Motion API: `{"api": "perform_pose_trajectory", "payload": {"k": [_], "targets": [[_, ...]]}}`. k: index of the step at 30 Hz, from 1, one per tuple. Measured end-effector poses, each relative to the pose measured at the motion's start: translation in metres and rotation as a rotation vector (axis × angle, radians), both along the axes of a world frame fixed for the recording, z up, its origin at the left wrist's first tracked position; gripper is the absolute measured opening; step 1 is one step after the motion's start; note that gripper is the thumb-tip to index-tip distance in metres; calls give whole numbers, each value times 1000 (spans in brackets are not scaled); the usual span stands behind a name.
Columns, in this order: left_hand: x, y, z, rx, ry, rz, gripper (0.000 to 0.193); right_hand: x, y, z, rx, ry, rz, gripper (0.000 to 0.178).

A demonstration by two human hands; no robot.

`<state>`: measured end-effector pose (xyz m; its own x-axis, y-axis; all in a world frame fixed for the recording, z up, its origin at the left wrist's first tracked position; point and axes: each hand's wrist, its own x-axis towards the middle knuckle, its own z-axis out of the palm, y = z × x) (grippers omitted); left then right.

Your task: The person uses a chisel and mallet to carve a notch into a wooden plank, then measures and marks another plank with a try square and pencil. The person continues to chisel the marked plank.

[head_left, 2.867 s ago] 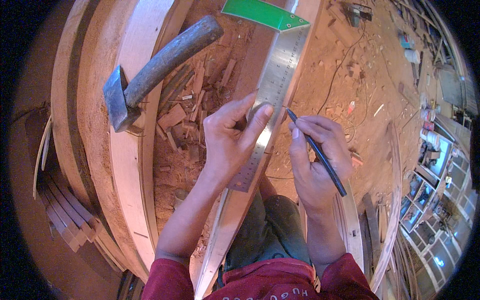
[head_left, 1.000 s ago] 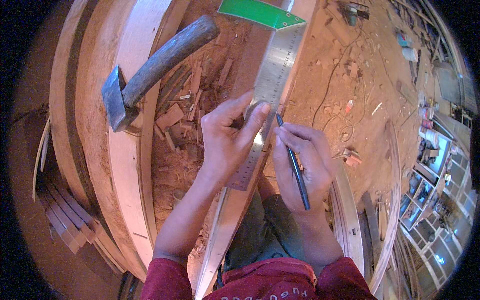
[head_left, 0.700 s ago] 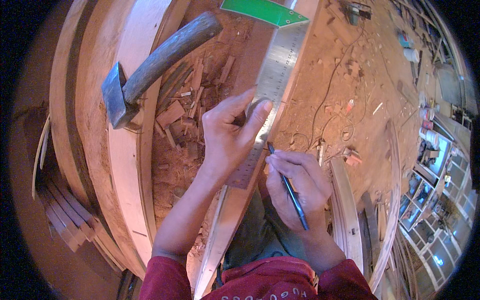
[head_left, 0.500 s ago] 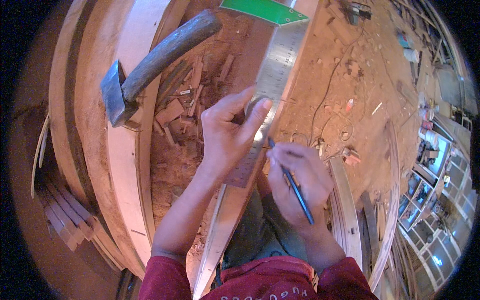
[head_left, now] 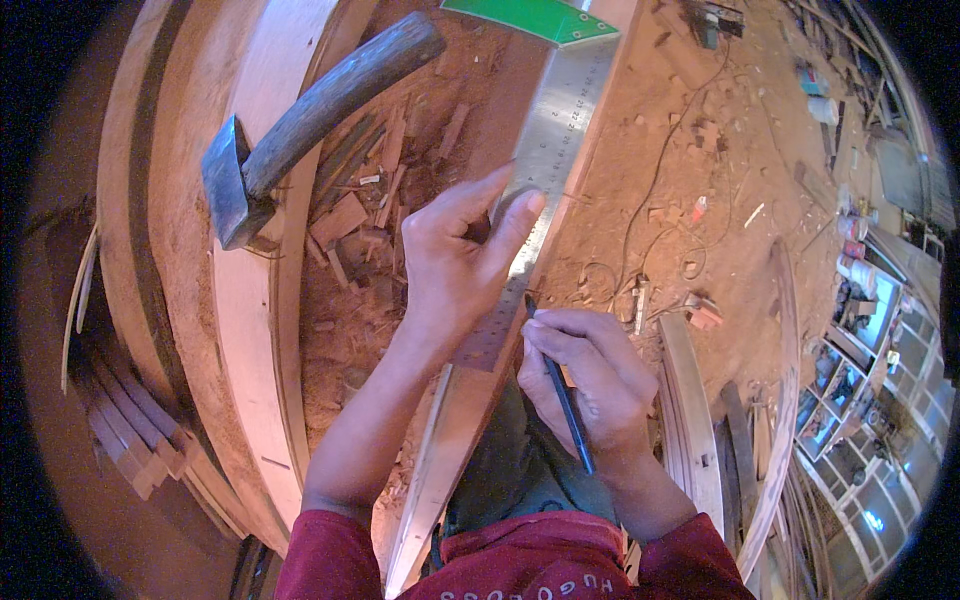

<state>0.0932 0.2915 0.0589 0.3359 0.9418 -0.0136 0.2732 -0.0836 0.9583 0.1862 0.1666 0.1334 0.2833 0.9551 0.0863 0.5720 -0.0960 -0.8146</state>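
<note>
Because the try square [head_left: 560, 130] lies flat along the plank [head_left: 450, 430] with only the left hand [head_left: 450, 255] visibly steadying it, we judge slippage to be the main hazard. If thumb pressure slackens, or if the pencil [head_left: 564, 405] pushes sideways, the blade may rotate out of alignment. We also judge the tip liable to skid off the plank's right edge, since it sits so near that edge. A secondary hazard is the hammer [head_left: 335, 105]: it rests on the left timber [head_left: 258, 340] with its handle overhanging, and a knock to that timber could dislodge it.

For the left grip, we observe the thumb laid on the blade's face and the index finger extended by its left edge, a moderate gap between them; the hand holds the square. The remaining fingers are hidden, so we cannot tell whether they reach the plank. For the right hand [head_left: 592, 375], we observe a narrow grip, pinched around the pencil. Whether its tip touches the wood, we cannot tell.
</note>
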Motion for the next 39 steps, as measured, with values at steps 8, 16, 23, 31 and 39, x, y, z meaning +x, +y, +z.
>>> {"api": "perform_pose_trajectory", "payload": {"k": [8,16,23,31,39], "targets": [[0,1,3,4,-6,-8,31,42,41,-3,-383,461,-148,14],[1,1,2,7,4,0,31,37,40,5,-75,346,-286,10],[0,0,2,-9,7,-5,31,19,9,1,-16,70,-23,11],[0,1,1,-12,-34,2,30,52,37,-2,-362,402,21,9],[-1,1,-1,7,-50,9,30,56,40,2,-203,349,-10,9]]}}
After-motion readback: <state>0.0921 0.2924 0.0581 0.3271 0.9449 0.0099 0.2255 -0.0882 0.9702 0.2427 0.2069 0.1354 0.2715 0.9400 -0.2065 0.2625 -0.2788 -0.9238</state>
